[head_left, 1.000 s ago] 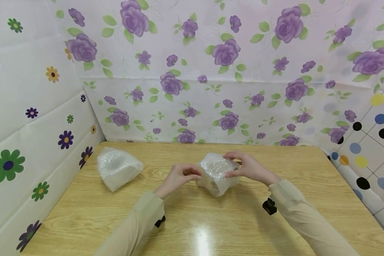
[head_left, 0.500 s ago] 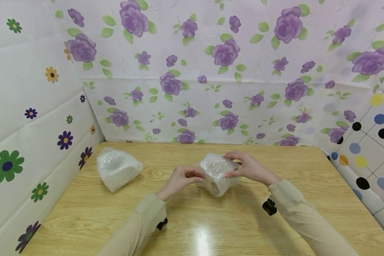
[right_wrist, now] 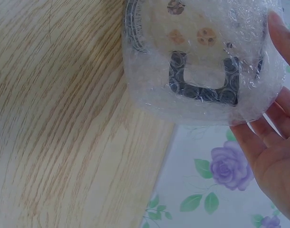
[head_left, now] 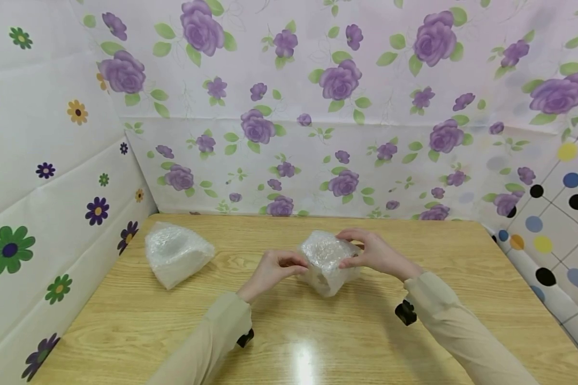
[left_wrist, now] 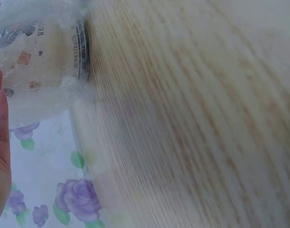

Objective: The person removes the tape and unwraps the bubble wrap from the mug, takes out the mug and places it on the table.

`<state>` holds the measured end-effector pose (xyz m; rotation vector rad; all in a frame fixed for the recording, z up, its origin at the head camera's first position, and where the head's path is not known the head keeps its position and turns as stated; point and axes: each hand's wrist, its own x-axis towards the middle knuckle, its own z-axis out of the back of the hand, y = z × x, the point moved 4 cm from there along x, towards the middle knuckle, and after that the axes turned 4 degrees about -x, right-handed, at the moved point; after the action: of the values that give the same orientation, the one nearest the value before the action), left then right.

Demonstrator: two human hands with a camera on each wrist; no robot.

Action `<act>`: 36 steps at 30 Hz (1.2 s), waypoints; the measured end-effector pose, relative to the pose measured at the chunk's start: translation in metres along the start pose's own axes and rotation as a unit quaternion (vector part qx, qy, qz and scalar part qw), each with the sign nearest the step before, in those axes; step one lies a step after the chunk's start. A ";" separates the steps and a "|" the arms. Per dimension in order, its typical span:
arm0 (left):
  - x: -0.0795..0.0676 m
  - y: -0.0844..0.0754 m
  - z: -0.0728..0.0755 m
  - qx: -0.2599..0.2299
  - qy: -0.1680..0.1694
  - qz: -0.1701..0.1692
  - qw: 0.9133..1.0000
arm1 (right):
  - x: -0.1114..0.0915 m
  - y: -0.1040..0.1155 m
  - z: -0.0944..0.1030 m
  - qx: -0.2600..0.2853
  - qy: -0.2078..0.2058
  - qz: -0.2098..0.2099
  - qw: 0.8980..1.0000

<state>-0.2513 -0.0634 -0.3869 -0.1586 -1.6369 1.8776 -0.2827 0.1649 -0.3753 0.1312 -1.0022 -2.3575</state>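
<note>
A mug [right_wrist: 207, 38] wrapped in clear bubble wrap [head_left: 325, 254] rests on the table in front of me. Through the plastic, the right wrist view shows a dark square handle [right_wrist: 204, 92] and small brown and orange prints. Lettering and a dark band show in the left wrist view. My right hand [head_left: 378, 254] holds the wrapped mug from the right, with thumb on the near side and fingers behind. At its left side, my left hand [head_left: 276, 271] pinches the bubble wrap between thumb and fingertips; its fingers [left_wrist: 0, 123] lie along the plastic.
A second bubble-wrapped bundle [head_left: 175, 254] lies at the table's back left. The wooden table [head_left: 366, 342] ends at a flowered cloth [head_left: 289, 107] behind, with patterned cloth walls on the left and right. Dark wrist cameras [head_left: 405, 312] hang below the sleeves.
My left hand has moved slightly right, closer in against the wrapped mug. The right hand, the mug and the other bundle have stayed in place.
</note>
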 end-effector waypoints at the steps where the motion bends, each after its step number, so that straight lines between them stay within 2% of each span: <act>1: 0.000 0.000 0.000 0.001 -0.002 -0.001 1.000 | 0.000 0.000 0.000 0.000 -0.001 0.001 1.000; 9: 0.004 0.005 -0.004 -0.025 0.009 -0.013 1.000 | 0.000 -0.001 -0.001 0.002 -0.002 -0.004 1.000; 14: 0.006 0.018 -0.006 -0.039 0.008 -0.027 0.999 | 0.000 0.000 -0.001 0.003 -0.003 -0.006 1.000; 19: 0.008 0.036 -0.006 -0.020 0.000 -0.019 1.000 | 0.000 0.000 -0.001 0.003 -0.006 0.000 1.000; 23: 0.008 0.039 -0.008 0.002 0.003 -0.012 1.000 | 0.000 0.001 -0.001 -0.003 -0.003 -0.001 1.000; 26: 0.007 0.037 -0.010 0.001 0.003 -0.009 1.000 | -0.001 0.005 0.000 -0.004 -0.002 -0.003 1.000; 33: 0.003 0.014 -0.013 -0.040 0.014 0.006 0.999 | -0.008 0.040 0.006 -0.009 0.006 0.000 1.000; 36: 0.002 0.012 -0.013 -0.046 0.015 0.013 0.999 | -0.009 0.042 0.006 -0.009 0.008 -0.002 1.000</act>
<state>-0.2511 -0.0510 -0.3998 -0.2476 -1.7095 1.8106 -0.2573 0.1502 -0.3427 0.1447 -0.9741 -2.3647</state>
